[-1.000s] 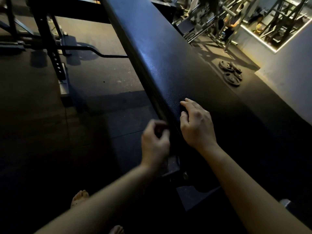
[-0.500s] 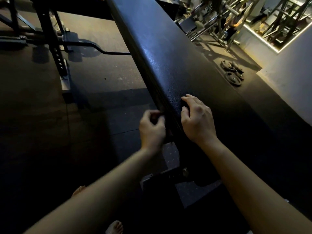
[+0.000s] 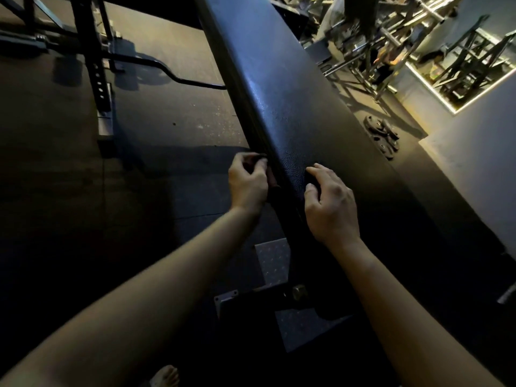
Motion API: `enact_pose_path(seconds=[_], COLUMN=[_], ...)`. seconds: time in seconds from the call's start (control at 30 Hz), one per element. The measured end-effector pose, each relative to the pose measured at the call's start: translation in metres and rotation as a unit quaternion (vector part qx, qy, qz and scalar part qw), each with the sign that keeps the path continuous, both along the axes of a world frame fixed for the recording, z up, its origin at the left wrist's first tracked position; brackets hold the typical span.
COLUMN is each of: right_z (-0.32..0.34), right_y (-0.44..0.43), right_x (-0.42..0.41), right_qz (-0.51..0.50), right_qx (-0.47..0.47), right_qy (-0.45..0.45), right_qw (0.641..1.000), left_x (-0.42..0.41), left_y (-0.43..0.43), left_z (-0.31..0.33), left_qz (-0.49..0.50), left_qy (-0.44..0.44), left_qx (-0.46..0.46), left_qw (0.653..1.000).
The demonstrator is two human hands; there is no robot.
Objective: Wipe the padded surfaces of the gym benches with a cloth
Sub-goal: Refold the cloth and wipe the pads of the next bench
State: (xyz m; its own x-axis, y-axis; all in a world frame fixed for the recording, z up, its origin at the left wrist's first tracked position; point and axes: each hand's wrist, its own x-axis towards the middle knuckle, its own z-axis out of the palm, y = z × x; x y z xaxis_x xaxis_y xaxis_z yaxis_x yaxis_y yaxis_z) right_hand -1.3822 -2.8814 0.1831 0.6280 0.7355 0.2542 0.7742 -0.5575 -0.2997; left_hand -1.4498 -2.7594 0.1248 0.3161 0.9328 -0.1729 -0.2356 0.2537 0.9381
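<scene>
A long black padded bench (image 3: 293,101) runs diagonally from the top centre toward the lower right. My left hand (image 3: 248,183) is at the pad's left side edge, fingers curled, pinching a small dark cloth (image 3: 271,180) against that edge. The cloth is barely distinguishable in the dim light. My right hand (image 3: 331,203) rests on top of the pad just right of the edge, fingers bent and fingertips touching the vinyl. I see nothing held in it.
A rack upright (image 3: 93,68) and a curved bar (image 3: 178,76) stand on the dark rubber floor at left. Weight plates (image 3: 382,135) lie on the floor right of the bench. Metal machines (image 3: 391,37) crowd the top right. The bench's metal foot (image 3: 272,263) is below my hands.
My left hand has slid forward along the pad's side edge, away from me, still pinching the cloth. My right hand has stayed almost in place on the pad.
</scene>
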Motion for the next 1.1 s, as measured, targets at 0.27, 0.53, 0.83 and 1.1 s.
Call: enact_pose_path(seconds=[0.27,0.53,0.83,1.1], right_z=[-0.001,0.003,0.002,0.006], right_y=[0.0,-0.002,-0.001,-0.003], right_x=[0.001,-0.004,-0.001,-0.002], right_qz=[-0.002,0.0,-0.002,-0.002], right_qx=[0.0,-0.009,0.0,0.012], right_qy=[-0.001,0.01,0.014,0.036], right_qw=[1.0,1.0,1.0,0.999], left_x=[-0.06,0.004,-0.067,-0.007], left_y=[-0.117,0.025,-0.045,0.079], left_z=[-0.017,-0.021,-0.034,0.016], left_qz=[-0.085,-0.008,-0.211,0.06], left_qy=[-0.044,0.058,0.086,0.035], left_qx=[0.034,0.029,0.208,0.033], left_qw=[0.995,0.998,0.951,0.997])
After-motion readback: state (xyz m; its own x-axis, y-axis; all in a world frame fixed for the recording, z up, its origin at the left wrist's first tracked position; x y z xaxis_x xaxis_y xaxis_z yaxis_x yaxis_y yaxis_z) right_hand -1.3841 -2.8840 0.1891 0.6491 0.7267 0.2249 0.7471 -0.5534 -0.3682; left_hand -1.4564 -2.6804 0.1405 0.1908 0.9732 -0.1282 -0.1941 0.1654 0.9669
